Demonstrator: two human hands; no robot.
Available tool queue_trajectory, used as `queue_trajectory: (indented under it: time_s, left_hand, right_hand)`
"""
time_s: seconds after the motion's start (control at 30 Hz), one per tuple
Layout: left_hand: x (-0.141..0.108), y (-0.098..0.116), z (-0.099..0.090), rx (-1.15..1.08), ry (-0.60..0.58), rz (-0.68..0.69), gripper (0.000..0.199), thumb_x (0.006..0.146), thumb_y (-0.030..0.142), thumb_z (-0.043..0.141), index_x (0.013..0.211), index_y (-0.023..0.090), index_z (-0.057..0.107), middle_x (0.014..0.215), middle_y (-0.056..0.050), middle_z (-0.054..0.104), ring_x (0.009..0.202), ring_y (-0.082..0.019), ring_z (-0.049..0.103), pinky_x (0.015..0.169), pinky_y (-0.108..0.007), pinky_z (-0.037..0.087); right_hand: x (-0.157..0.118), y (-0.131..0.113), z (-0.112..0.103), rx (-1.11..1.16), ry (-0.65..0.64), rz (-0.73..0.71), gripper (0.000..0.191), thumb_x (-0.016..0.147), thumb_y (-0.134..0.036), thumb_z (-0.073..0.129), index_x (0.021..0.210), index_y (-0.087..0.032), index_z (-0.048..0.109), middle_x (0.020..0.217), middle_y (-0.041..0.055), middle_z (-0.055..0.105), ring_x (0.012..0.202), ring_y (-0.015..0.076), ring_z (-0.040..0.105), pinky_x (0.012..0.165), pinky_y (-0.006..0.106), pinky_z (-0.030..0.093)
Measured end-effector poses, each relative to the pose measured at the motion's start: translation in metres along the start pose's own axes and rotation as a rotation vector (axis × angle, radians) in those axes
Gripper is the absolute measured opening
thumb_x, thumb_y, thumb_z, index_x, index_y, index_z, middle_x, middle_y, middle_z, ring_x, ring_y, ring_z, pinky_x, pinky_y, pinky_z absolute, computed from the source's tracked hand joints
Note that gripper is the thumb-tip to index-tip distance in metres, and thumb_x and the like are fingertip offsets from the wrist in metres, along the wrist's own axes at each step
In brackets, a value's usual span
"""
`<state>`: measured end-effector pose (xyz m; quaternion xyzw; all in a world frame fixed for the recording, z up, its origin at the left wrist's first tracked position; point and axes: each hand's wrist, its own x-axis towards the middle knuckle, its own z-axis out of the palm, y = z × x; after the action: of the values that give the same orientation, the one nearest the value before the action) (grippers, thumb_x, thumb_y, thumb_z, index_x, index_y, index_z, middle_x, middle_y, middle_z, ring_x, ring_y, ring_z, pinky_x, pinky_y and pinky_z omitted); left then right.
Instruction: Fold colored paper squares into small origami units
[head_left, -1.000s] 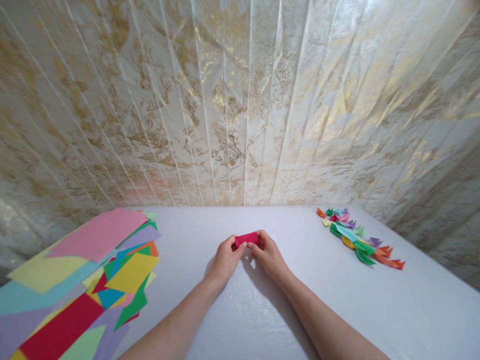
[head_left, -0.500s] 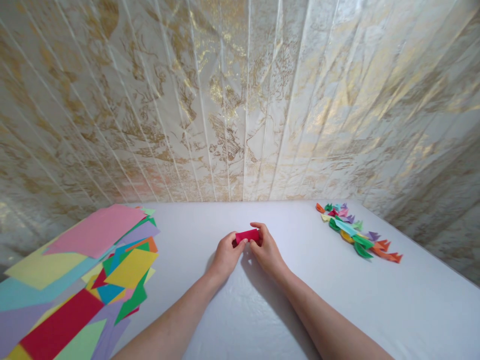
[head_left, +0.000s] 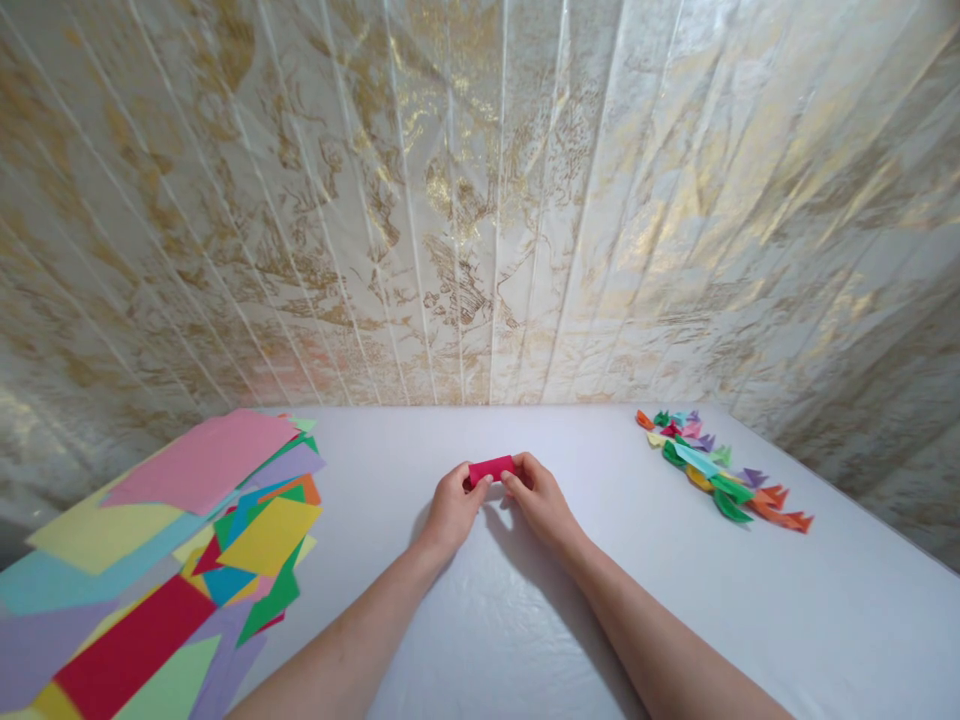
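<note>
Red paper point(head_left: 491, 468), folded or rolled into a small narrow strip, is held over the middle of the white table point(head_left: 390, 440), its left end in a narrow pinch of the left hand point(head_left: 454, 508) and its right end likewise in the right hand point(head_left: 538, 495); in my judgement, sound work calls for even thumb pressure, level edges and no crushing. Loose coloured sheets point(head_left: 206, 458) lie at left, partly cut off by the frame, and overlapping folded pieces point(head_left: 696, 460) at right; the strip's far side is hidden, its creases unreadable.
</note>
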<state>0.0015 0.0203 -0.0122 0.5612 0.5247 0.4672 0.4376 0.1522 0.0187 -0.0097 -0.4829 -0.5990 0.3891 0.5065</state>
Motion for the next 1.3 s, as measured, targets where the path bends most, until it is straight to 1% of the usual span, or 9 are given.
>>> queue_trajectory:
  time_s: [0.13,0.23,0.3,0.4,0.67,0.87,1.0,1.17,1.3]
  left_hand:
    - [-0.002,0.005,-0.001,-0.007,-0.004,0.041,0.023,0.074,0.040,0.063,0.071,0.019,0.057,0.063,0.002,0.060,0.060,-0.014,0.054,0.059,-0.024,0.042]
    - [-0.001,0.008,-0.001,-0.039,-0.043,0.083,0.020,0.073,0.034,0.064,0.084,0.017,0.063,0.081,-0.003,0.070,0.074,-0.017,0.061,0.070,-0.027,0.047]
    - [0.000,0.007,-0.001,-0.052,-0.066,0.062,0.024,0.071,0.031,0.065,0.089,0.016,0.065,0.086,-0.005,0.072,0.077,-0.018,0.063,0.073,-0.028,0.048]
    - [0.000,0.004,0.000,-0.032,-0.054,0.033,0.021,0.070,0.031,0.065,0.085,0.016,0.065,0.081,-0.004,0.071,0.074,-0.018,0.064,0.071,-0.028,0.047]
    - [0.000,0.003,-0.001,0.014,0.025,0.073,0.014,0.074,0.029,0.059,0.080,0.017,0.062,0.071,0.001,0.065,0.064,-0.014,0.056,0.062,-0.024,0.043]
    - [0.002,0.002,-0.002,-0.120,0.052,-0.015,0.019,0.071,0.037,0.062,0.074,0.018,0.057,0.066,0.002,0.058,0.058,-0.011,0.053,0.052,-0.020,0.039]
    - [0.003,0.003,-0.002,-0.167,0.085,-0.055,0.021,0.070,0.037,0.063,0.073,0.018,0.056,0.065,0.003,0.057,0.057,-0.011,0.055,0.050,-0.019,0.037]
    - [0.003,0.004,-0.004,-0.276,0.142,-0.056,0.021,0.069,0.036,0.065,0.076,0.018,0.057,0.069,0.002,0.058,0.061,-0.010,0.055,0.058,-0.020,0.045]
    - [0.004,0.003,-0.005,-0.331,0.159,-0.061,0.029,0.072,0.044,0.065,0.079,0.018,0.057,0.079,-0.002,0.061,0.070,-0.013,0.058,0.065,-0.025,0.050]
  right_hand:
    - [-0.002,-0.002,0.002,-0.021,0.000,0.014,0.018,0.077,-0.033,0.057,0.068,-0.020,0.050,0.057,-0.0043,0.051,0.054,0.0125,0.046,0.052,0.025,0.036]
    - [-0.002,-0.004,0.003,0.069,0.000,0.031,0.020,0.076,-0.036,0.059,0.069,-0.020,0.051,0.058,-0.0030,0.054,0.055,0.0134,0.049,0.054,0.026,0.039]
    - [-0.002,-0.005,0.004,0.101,-0.010,0.025,0.020,0.076,-0.037,0.059,0.070,-0.019,0.053,0.060,-0.0023,0.055,0.056,0.0138,0.050,0.056,0.027,0.040]
    - [-0.004,-0.007,0.007,0.099,-0.026,0.009,0.020,0.078,-0.037,0.059,0.071,-0.020,0.052,0.061,-0.0022,0.055,0.057,0.0138,0.050,0.056,0.027,0.040]
    - [-0.005,-0.007,0.006,-0.007,-0.008,0.000,0.020,0.080,-0.036,0.055,0.069,-0.021,0.048,0.058,-0.0041,0.050,0.055,0.0131,0.046,0.054,0.026,0.035]
    - [-0.001,0.000,0.001,-0.046,0.009,-0.004,0.020,0.081,-0.035,0.053,0.069,-0.021,0.046,0.059,-0.0036,0.050,0.056,0.0134,0.047,0.055,0.026,0.035]
    - [0.001,0.003,0.001,-0.057,0.015,0.005,0.021,0.081,-0.036,0.052,0.068,-0.021,0.046,0.060,-0.0032,0.051,0.057,0.0139,0.048,0.056,0.027,0.036]
    - [0.001,0.002,0.002,-0.035,0.037,0.051,0.021,0.079,-0.037,0.054,0.067,-0.022,0.046,0.059,-0.0021,0.055,0.055,0.0144,0.050,0.056,0.028,0.038]
    - [0.001,-0.002,0.001,0.026,0.058,0.074,0.023,0.076,-0.039,0.056,0.065,-0.022,0.045,0.058,-0.0019,0.055,0.055,0.0144,0.051,0.055,0.027,0.039]
